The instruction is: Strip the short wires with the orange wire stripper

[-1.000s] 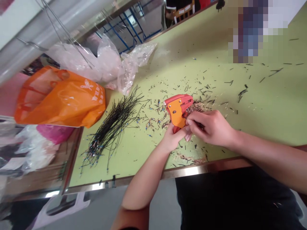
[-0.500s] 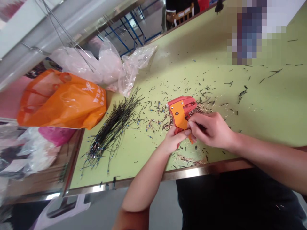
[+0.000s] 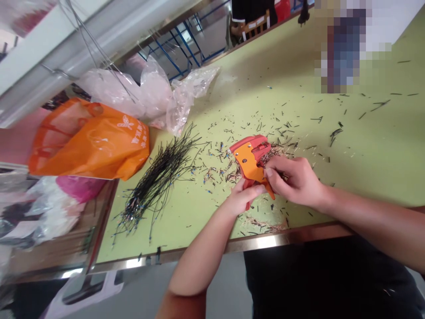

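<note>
My left hand is wrapped around the handles of a red and orange wire stripper, held over the table with its jaw end toward the upper right. The handles stand apart at their lower ends. Just right of the tool, my right hand is pinched closed, thumb against fingers; whatever lies in the pinch is too small to make out. Black wire offcuts and copper strands lie under and around both hands. A bundle of thin black wires, some with blue tips, rests to the left.
An orange bag and clear plastic bags sit at the table's left side. Scraps of wire are strewn over the green tabletop. A black plug lies at the far edge, and a person is beyond it.
The stripper's handles have spread wider apart, its orange handle swinging right. My right hand has shifted slightly right, still pinched. The view has tilted a little.
</note>
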`<state>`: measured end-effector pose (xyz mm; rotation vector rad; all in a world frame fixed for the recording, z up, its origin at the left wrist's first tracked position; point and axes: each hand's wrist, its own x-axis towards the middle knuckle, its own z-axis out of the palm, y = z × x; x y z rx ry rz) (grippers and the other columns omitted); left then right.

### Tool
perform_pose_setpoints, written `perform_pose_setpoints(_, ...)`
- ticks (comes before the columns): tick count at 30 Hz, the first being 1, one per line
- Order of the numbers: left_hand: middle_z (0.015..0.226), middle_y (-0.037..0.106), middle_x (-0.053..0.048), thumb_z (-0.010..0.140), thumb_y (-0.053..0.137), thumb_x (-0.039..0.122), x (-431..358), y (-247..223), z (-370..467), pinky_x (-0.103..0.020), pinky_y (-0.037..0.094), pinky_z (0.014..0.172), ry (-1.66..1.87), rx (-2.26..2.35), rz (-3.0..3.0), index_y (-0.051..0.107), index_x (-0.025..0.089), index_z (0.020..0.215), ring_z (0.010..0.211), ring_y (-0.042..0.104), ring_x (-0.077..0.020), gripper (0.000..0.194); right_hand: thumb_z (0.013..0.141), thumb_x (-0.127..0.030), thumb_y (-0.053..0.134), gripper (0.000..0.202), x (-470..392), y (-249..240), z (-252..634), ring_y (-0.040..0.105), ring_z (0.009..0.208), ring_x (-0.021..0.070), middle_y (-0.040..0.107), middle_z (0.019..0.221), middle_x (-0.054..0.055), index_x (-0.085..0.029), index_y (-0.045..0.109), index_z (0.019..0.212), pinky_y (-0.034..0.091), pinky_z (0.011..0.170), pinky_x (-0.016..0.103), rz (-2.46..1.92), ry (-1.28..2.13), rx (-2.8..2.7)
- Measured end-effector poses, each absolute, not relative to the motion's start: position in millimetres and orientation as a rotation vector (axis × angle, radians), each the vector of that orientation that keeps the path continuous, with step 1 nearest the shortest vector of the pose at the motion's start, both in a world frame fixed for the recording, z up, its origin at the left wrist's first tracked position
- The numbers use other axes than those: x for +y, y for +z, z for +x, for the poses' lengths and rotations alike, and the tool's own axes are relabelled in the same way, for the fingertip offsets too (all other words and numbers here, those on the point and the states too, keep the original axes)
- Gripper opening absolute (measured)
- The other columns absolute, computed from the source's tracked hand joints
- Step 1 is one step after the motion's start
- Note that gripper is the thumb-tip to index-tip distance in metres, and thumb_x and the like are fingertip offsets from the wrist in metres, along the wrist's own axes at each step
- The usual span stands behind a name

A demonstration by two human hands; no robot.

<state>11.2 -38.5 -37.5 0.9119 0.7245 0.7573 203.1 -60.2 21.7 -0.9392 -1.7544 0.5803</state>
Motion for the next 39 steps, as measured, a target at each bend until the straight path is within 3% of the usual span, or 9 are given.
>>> perform_pose_setpoints(6, 0.084, 0.072, -0.004, 0.075, 0.089, 0.051, -41, -23, 17, -0.037, 0.06, 0.081, 0.725, 0.684, 1.035, 0.072, 0.018, 0.094, 0.08, 0.07, -0.0193, 0.041, 0.099, -0.015, 0.053, 0.021, -62, 19, 203, 0.046, 0.045, 0.0063, 0.055, 0.057, -0.006, -0.02, 0.057, 0.078, 0.036, 0.046, 0.021, -0.87, 0.559, -1.809)
perform_pose_setpoints(10, 0.071, 0.066, -0.004, 0.085, 0.078, 0.06, -41, -14, 20, -0.036, 0.057, 0.07, 0.631, 0.635, 1.163, 0.068, 0.018, 0.076, 0.069, 0.065, -0.0186, 0.044, 0.098, -0.014, 0.053, 0.019, -63, 17, 203, 0.054, 0.048, 0.0083, 0.061, 0.058, -0.005, -0.021, 0.058, 0.081, 0.041, 0.049, 0.022, -0.827, 0.603, -1.83)
perform_pose_setpoints(13, 0.065, 0.061, -0.003, 0.086, 0.077, 0.058, -40, -6, 22, -0.034, 0.054, 0.066, 0.603, 0.594, 1.19, 0.063, 0.019, 0.069, 0.065, 0.061, -0.0169, 0.045, 0.099, -0.013, 0.053, 0.019, -64, 16, 202, 0.057, 0.049, 0.0091, 0.065, 0.058, -0.005, -0.021, 0.058, 0.083, 0.044, 0.05, 0.023, -0.794, 0.617, -1.832)
perform_pose_setpoints(26, 0.047, 0.043, 0.01, 0.089, 0.075, 0.061, -46, -17, 18, -0.024, 0.038, 0.043, 0.657, 0.668, 1.117, 0.053, 0.021, 0.075, 0.037, 0.039, -0.0065, 0.048, 0.103, -0.018, 0.052, 0.02, -62, 17, 201, 0.057, 0.049, 0.0081, 0.063, 0.062, -0.004, -0.022, 0.057, 0.085, 0.045, 0.048, 0.02, -0.809, 0.513, -1.822)
perform_pose_setpoints(29, 0.048, 0.045, 0.009, 0.091, 0.074, 0.057, -44, -18, 18, -0.024, 0.041, 0.045, 0.646, 0.613, 1.091, 0.053, 0.021, 0.075, 0.039, 0.043, -0.0072, 0.045, 0.104, -0.017, 0.052, 0.018, -62, 15, 200, 0.059, 0.05, 0.0086, 0.065, 0.062, -0.004, -0.021, 0.059, 0.087, 0.046, 0.049, 0.021, -0.793, 0.542, -1.826)
perform_pose_setpoints(33, 0.061, 0.059, 0.002, 0.088, 0.076, 0.051, -35, -13, 16, -0.03, 0.05, 0.055, 0.638, 0.485, 0.961, 0.06, 0.018, 0.078, 0.053, 0.058, -0.0129, 0.038, 0.106, -0.015, 0.053, 0.016, -58, 15, 202, 0.064, 0.054, 0.0089, 0.069, 0.065, -0.003, -0.02, 0.063, 0.095, 0.049, 0.054, 0.021, -0.746, 0.674, -1.739)
perform_pose_setpoints(39, 0.067, 0.061, 0.0, 0.089, 0.072, 0.044, -25, -4, 8, -0.031, 0.053, 0.061, 0.606, 0.424, 0.875, 0.065, 0.018, 0.087, 0.059, 0.062, -0.0146, 0.027, 0.109, -0.027, 0.051, 0.025, -37, 17, 222, 0.051, 0.061, 0.0124, 0.06, 0.072, -0.001, -0.02, 0.07, 0.094, 0.039, 0.055, 0.027, -0.935, 0.764, -1.496)
